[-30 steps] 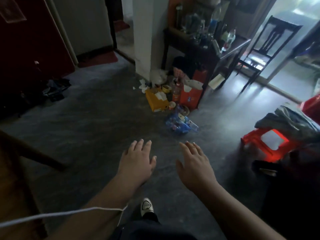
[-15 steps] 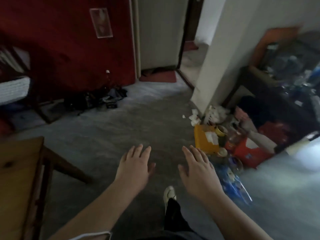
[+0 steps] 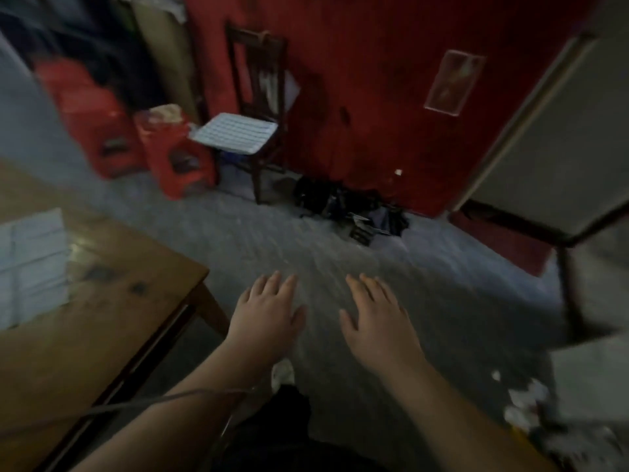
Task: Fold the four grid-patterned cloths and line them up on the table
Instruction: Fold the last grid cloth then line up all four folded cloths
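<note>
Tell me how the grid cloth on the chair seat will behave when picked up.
The grid cloth is probably floppy, since its corner juts past the chair seat. It looks thin and lies flat, so it is likely light.

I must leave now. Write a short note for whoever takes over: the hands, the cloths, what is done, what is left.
Hands: left hand and right hand both open, empty, out over the floor.
A grid cloth lies on the wooden table; too blurred to judge folds or count.
The chair cloth lies on the dark chair seat.
Done: some cloth on the table. Left: fetch the chair cloth, fold, line up; no other cloths in view.
</note>
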`<state>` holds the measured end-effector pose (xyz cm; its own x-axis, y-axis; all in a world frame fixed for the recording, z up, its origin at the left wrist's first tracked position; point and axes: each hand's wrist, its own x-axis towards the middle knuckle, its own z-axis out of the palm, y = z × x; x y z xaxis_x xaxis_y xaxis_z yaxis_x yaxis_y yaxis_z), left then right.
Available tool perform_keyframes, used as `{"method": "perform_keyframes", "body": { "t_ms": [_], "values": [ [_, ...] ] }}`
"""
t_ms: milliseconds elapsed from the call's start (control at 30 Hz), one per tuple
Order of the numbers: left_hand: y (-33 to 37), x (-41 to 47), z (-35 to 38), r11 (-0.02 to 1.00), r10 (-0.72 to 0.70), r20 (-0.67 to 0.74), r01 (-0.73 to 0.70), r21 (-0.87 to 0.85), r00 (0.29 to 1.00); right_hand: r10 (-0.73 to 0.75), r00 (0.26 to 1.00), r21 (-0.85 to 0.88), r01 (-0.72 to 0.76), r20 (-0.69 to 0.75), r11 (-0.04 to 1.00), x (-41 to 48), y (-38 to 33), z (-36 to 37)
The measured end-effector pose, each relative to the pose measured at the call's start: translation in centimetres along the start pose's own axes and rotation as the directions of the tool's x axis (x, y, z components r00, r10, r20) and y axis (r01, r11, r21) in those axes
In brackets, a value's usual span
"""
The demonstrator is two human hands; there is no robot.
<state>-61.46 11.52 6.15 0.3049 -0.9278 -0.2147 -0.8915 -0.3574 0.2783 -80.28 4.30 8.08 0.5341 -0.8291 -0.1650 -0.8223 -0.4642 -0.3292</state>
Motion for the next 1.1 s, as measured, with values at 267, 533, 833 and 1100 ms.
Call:
{"method": "perform_keyframes", "body": {
  "t_ms": [267, 533, 833, 1100],
  "values": [
    [-9.9, 17.3, -4.3, 0.971, -0.217, -0.002, 0.216, -0.099, 0.976, -0.185, 0.976, -0.068, 0.194, 0.118, 0.979, 24.7, -5.5, 1.0],
    [-17.9, 29.7, -10.8, 0.895, -0.434, -0.045, 0.425, -0.137, 0.9, -0.437, 0.872, -0.069, 0.46, 0.219, 0.885, 43.4, -15.3, 0.0],
    [-28.3, 37.5, -11.6, 0.573, -0.805, -0.014, 0.771, -0.277, 0.594, -0.727, 0.591, 0.006, 0.775, 0.349, 0.632, 61.7, -26.4, 6.5],
    [-31.5, 38.3, -15.0, 0.097, -0.988, 0.068, 0.91, -0.403, 0.136, -0.828, 0.074, 0.169, 0.965, 0.555, 0.2, 69.5, -38.6, 7.3]
  ]
}}
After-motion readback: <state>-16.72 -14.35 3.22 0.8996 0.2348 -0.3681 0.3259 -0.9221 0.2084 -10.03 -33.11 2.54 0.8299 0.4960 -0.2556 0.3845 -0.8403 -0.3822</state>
